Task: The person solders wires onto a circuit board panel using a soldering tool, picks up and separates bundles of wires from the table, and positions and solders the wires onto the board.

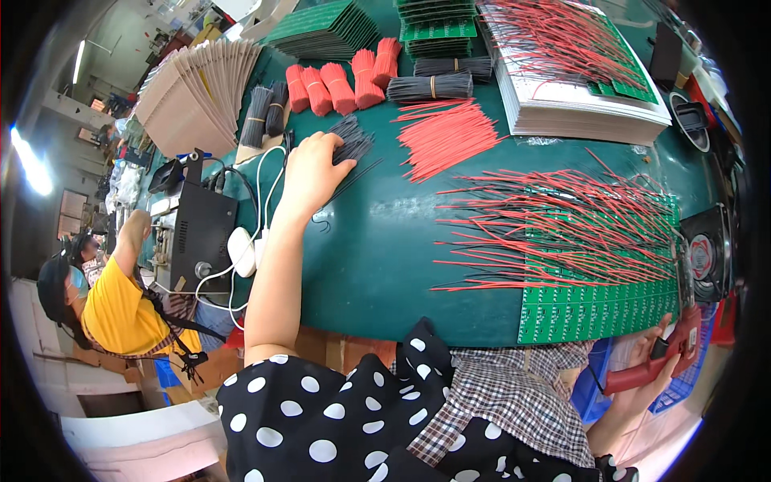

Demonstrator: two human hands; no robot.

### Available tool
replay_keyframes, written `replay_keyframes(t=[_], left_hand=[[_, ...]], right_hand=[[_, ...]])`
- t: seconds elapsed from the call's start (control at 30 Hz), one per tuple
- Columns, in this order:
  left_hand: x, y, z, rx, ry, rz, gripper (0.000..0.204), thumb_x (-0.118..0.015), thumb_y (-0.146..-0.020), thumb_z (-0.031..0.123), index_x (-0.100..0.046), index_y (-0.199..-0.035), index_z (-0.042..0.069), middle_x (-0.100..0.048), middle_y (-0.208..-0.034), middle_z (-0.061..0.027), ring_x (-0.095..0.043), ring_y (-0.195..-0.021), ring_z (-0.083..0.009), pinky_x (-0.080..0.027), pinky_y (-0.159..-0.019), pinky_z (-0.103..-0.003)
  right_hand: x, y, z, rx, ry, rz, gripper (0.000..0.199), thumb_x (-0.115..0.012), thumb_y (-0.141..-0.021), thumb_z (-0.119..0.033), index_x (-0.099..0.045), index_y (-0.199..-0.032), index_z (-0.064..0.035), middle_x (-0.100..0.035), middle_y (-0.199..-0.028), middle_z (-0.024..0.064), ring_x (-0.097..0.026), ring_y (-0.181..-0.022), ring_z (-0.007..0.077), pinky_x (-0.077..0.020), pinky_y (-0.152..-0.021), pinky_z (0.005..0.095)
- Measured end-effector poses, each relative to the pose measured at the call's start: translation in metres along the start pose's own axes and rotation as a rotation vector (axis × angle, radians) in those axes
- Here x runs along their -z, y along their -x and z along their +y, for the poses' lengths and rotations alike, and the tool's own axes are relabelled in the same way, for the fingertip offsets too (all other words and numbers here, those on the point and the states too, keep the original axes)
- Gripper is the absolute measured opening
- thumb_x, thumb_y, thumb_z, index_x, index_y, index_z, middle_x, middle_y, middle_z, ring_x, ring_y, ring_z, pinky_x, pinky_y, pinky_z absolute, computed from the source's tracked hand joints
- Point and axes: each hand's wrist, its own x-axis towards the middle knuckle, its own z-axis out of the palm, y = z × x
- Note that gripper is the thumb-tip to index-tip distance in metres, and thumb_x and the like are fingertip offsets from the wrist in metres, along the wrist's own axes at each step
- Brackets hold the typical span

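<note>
My left hand [316, 170] rests at a loose pile of black wires [352, 138], its thumb spread from the fingers. A few stray black wires lie on the table beside the thumb. My right hand [647, 359], low at the right table edge, is wrapped round a red pistol-shaped soldering gun [687, 341]; its tip is hard to make out. Nearby lies a sheet of green circuit boards [598, 313], with red and black wires [554, 225] lying across it and sticking out to the left. A loose stack of red wires [450, 138] lies right of the black pile.
Bundled red wires [337, 88], bundled black wires [430, 87] and stacked green boards [325, 30] stand at the back. A thick white stack [578, 116] carries more wired boards. A black box [205, 233] with white cables stands left; a black fan [707, 253] stands right. Another person [124, 309] sits left.
</note>
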Motion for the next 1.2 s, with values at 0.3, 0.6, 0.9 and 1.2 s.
replay_keyframes(t=[0.3, 0.6, 0.9, 1.2], left_hand=[[0.004, -0.026, -0.019, 0.023, 0.035, -0.095, 0.022, -0.072, -0.067, 0.008, -0.063, -0.079, -0.008, -0.066, -0.073, -0.0144, -0.063, -0.068, -0.0263, -0.049, -0.065, -0.033], [0.005, -0.043, -0.055, 0.186, 0.603, -0.333, 0.016, -0.067, -0.074, 0.0, -0.065, -0.087, -0.009, -0.067, -0.074, -0.0135, -0.065, -0.065, -0.0153, -0.051, -0.062, -0.028], [0.009, -0.041, -0.047, 0.144, 0.575, -0.056, 0.015, -0.064, -0.077, -0.002, -0.064, -0.09, -0.01, -0.066, -0.07, -0.0111, -0.066, -0.063, -0.0147, -0.049, -0.059, -0.026], [0.015, -0.035, -0.042, 0.184, 0.513, -0.181, 0.011, -0.062, -0.08, -0.002, -0.064, -0.087, -0.01, -0.066, -0.074, -0.0084, -0.064, -0.066, -0.0121, -0.049, -0.061, -0.024]], right_hand=[[0.007, 0.007, -0.001, 0.039, 0.062, 0.004, 0.058, -0.044, -0.097, -0.02, -0.014, -0.144, -0.0063, -0.026, -0.144, 0.0197, -0.045, -0.115, 0.0253, -0.0445, -0.098, 0.0428], [0.004, 0.007, 0.003, 0.064, 0.065, 0.009, 0.055, -0.042, -0.097, -0.019, -0.015, -0.145, -0.0092, -0.03, -0.141, 0.0186, -0.047, -0.114, 0.0269, -0.0475, -0.094, 0.0429], [0.007, 0.008, 0.002, 0.074, 0.057, 0.015, 0.054, -0.042, -0.097, -0.018, -0.018, -0.144, -0.0093, -0.036, -0.137, 0.0173, -0.047, -0.115, 0.0273, -0.0472, -0.094, 0.044], [0.002, 0.006, 0.004, 0.044, 0.053, 0.031, 0.054, -0.043, -0.097, -0.016, -0.018, -0.144, -0.0094, -0.04, -0.129, 0.0146, -0.049, -0.111, 0.0248, -0.0494, -0.091, 0.0398]])
